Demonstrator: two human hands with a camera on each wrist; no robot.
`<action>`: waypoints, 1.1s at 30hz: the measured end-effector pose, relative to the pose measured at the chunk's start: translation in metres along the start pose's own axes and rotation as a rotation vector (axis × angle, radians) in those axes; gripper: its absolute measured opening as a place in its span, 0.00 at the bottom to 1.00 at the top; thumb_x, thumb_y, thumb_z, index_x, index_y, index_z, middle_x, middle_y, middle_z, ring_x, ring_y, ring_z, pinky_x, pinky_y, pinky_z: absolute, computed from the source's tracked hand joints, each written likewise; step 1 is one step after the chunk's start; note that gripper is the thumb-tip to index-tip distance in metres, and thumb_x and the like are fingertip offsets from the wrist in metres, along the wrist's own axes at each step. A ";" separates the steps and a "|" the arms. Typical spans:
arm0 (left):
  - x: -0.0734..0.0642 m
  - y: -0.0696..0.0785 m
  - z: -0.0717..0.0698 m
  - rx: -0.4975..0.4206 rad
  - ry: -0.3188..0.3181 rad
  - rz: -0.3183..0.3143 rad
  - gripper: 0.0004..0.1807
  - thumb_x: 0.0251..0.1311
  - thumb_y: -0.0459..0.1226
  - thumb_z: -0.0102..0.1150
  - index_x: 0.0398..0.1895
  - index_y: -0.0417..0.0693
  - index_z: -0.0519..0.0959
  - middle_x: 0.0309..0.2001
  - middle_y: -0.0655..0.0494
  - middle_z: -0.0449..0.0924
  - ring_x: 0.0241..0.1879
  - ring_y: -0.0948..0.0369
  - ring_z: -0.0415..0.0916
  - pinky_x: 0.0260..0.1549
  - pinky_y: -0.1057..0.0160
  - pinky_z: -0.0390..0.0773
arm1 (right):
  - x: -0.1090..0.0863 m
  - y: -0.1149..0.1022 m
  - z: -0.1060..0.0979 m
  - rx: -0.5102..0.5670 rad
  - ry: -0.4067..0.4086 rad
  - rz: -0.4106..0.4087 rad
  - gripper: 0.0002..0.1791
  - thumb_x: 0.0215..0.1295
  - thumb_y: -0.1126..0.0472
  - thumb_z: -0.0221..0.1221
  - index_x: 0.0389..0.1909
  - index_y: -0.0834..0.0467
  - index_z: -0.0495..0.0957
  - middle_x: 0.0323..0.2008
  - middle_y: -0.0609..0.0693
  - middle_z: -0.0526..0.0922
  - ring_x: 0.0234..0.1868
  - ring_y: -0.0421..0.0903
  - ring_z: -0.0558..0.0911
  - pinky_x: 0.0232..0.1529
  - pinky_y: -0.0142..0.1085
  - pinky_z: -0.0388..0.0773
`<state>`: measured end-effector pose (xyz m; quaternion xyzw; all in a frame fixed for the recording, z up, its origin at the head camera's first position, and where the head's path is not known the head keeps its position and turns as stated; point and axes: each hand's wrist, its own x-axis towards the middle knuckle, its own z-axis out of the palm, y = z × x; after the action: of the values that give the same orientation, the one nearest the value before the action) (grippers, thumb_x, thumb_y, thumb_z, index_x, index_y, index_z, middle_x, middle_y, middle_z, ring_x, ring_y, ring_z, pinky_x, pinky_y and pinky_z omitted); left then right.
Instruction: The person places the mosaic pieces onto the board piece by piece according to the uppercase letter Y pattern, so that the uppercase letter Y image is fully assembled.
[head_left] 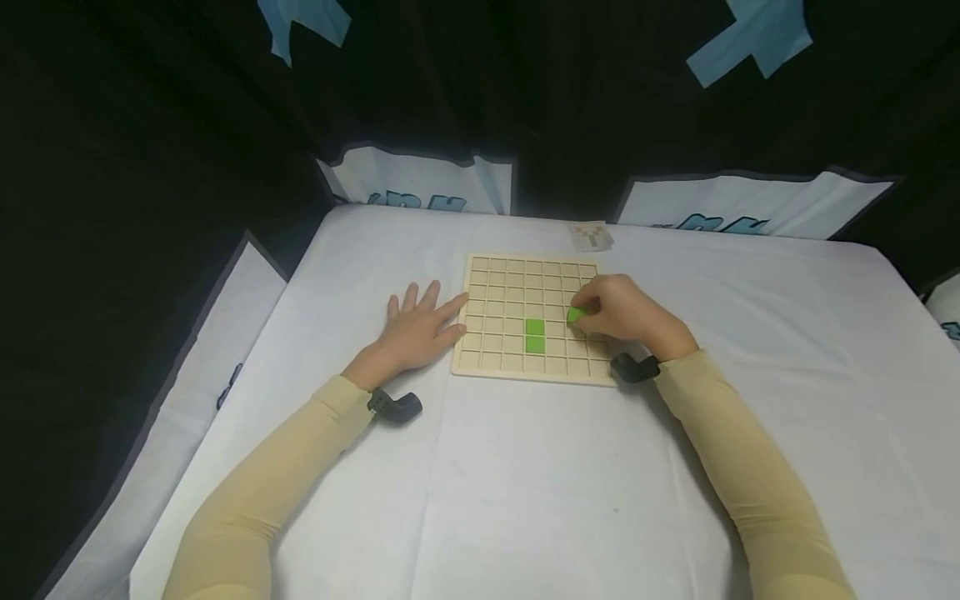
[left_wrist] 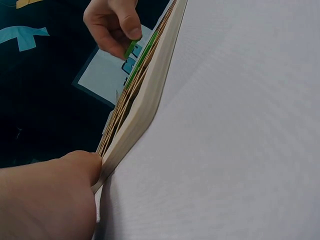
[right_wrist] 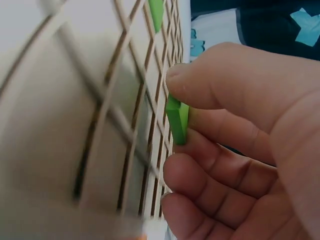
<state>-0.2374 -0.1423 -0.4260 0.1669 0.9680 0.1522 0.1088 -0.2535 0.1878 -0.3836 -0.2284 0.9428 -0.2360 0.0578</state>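
A square wooden grid board (head_left: 495,364) lies on the white table. Two green square tiles (head_left: 535,336) sit in neighbouring cells, one in front of the other, near the board's middle. Above the right part of the board, my right hand (head_left: 626,312) pinches another green tile (right_wrist: 177,119) between thumb and fingers; in the right wrist view the tile is tilted on edge close over the grid. My left hand (head_left: 416,331) rests flat on the table with fingers spread, its thumb and index finger touching the board's left edge.
A small clear bag or printed slip (head_left: 591,237) lies behind the board near the table's back edge. White cloth (head_left: 525,500) covers the table. Dark curtains (head_left: 480,83) with blue tape pieces hang behind and to the left.
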 end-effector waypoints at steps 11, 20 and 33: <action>0.001 -0.001 0.003 -0.013 0.002 0.006 0.35 0.76 0.60 0.37 0.82 0.67 0.52 0.83 0.38 0.36 0.81 0.32 0.27 0.73 0.26 0.30 | 0.024 -0.018 0.007 -0.011 -0.002 -0.071 0.16 0.55 0.67 0.69 0.46 0.65 0.88 0.47 0.61 0.88 0.49 0.54 0.82 0.57 0.48 0.78; 0.001 -0.003 0.003 -0.019 -0.003 0.002 0.35 0.76 0.60 0.36 0.82 0.67 0.51 0.83 0.39 0.35 0.81 0.32 0.27 0.74 0.27 0.30 | 0.040 -0.026 0.015 -0.003 -0.027 -0.050 0.15 0.58 0.62 0.71 0.46 0.63 0.88 0.47 0.58 0.88 0.46 0.52 0.81 0.55 0.47 0.79; -0.001 -0.002 0.000 -0.024 0.000 0.007 0.34 0.76 0.59 0.37 0.82 0.66 0.52 0.83 0.39 0.36 0.81 0.32 0.28 0.74 0.27 0.31 | 0.048 -0.028 0.024 0.008 -0.057 -0.030 0.16 0.59 0.63 0.70 0.48 0.64 0.87 0.50 0.60 0.88 0.50 0.54 0.83 0.57 0.48 0.79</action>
<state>-0.2372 -0.1440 -0.4264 0.1688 0.9655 0.1644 0.1106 -0.2799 0.1343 -0.3916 -0.2487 0.9363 -0.2341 0.0820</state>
